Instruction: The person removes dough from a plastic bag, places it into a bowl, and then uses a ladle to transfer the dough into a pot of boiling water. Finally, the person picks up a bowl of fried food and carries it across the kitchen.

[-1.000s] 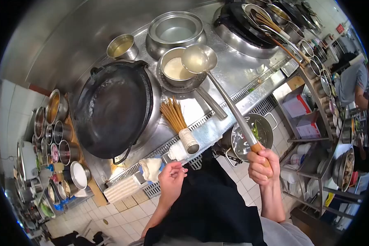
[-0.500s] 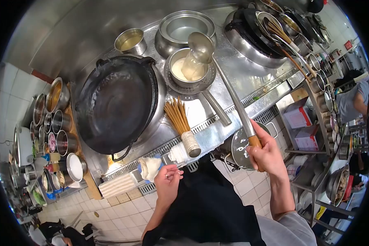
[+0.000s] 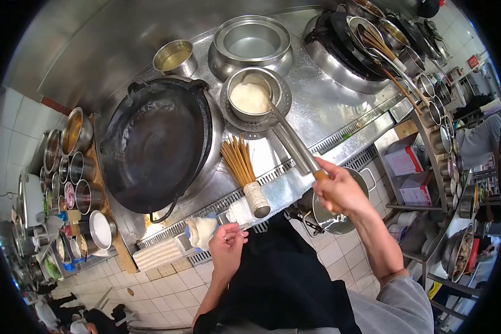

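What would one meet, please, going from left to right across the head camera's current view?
Bowl of orange liquid → black wok → pan of creamy liquid → right hand → upper red-and-white box → large bowl of food.

A broad black wok [image 3: 153, 145] sits at the left of the steel range [image 3: 312, 92], with a bamboo brush [image 3: 240, 167] lying near it — its bound handle by a pale blue towel [image 3: 284, 189]. A striped cloth [image 3: 157, 255] lies along the front edge. Metal containers [image 3: 88, 196] crowd the far left; at right, boxes [image 3: 402, 156] stand on a rack [image 3: 409, 206].
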### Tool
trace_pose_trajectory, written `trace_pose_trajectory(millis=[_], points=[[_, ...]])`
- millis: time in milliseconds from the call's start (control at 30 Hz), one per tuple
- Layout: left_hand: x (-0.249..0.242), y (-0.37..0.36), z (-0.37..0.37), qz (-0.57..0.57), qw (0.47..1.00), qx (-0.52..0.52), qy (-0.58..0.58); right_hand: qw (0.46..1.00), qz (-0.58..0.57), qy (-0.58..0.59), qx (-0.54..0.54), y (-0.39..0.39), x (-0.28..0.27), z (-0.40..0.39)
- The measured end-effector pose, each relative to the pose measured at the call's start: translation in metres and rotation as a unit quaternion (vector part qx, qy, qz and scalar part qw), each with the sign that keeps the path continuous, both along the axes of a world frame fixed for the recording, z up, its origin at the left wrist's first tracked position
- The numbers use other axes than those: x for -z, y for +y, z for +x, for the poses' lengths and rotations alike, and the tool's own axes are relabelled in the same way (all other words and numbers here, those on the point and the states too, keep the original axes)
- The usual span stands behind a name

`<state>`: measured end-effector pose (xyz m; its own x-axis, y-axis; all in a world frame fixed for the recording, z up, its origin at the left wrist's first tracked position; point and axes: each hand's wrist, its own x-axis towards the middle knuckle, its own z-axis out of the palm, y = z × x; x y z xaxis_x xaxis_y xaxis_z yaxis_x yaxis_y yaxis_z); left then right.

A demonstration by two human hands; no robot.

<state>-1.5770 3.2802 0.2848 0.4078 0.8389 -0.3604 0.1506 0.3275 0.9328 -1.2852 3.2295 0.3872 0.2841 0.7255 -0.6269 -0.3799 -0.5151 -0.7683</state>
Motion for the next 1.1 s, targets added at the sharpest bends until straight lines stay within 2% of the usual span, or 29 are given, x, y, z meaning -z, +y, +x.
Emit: trace_pose_trajectory(millis=[100,133,367,500,533,633,667,833,900,967,1067,1100], points=[[-0.002,0.001,0.001,-0.009,1.0,-0.012,0.007,0.972,0.05,0.191,0.127,-0.005,-0.008,0.011],[-0.001,0.002,0.001,-0.003,1.0,-0.013,0.005,0.97,0.055,0.199,0.131,-0.008,-0.015,0.01],[0.002,0.006,0.006,0.001,1.0,-0.006,0.008,0.997,0.054,-0.039,-0.025,-0.027,-0.042,0.007],[0.001,0.008,0.009,0.003,1.0,-0.007,0.015,0.99,0.025,-0.134,-0.039,-0.024,-0.05,0.012],[0.004,0.008,0.008,0.006,1.0,-0.009,0.012,0.986,0.027,-0.156,-0.042,-0.025,-0.041,0.017],[0.009,0.008,0.005,0.017,1.0,-0.02,0.008,0.935,0.072,-0.337,-0.077,-0.013,-0.017,0.021],[0.007,0.009,0.005,0.023,0.999,-0.025,0.008,0.961,0.062,-0.27,-0.026,-0.007,-0.021,0.021],[0.01,0.005,0.004,0.019,0.999,-0.047,0.016,0.975,0.071,-0.21,-0.03,0.06,0.005,0.065],[0.011,0.004,0.004,0.023,0.998,-0.05,0.018,0.971,0.058,-0.231,-0.035,0.095,0.018,0.094],[0.006,0.004,0.005,0.013,0.997,-0.068,0.03,0.967,0.11,-0.226,-0.031,0.129,0.05,0.123],[0.008,0.001,0.001,0.003,0.994,-0.095,0.046,0.92,0.091,-0.381,-0.004,0.151,0.065,0.121],[0.009,0.0,-0.001,-0.001,0.993,-0.104,0.051,0.926,0.102,-0.364,-0.002,0.152,0.063,0.12]])
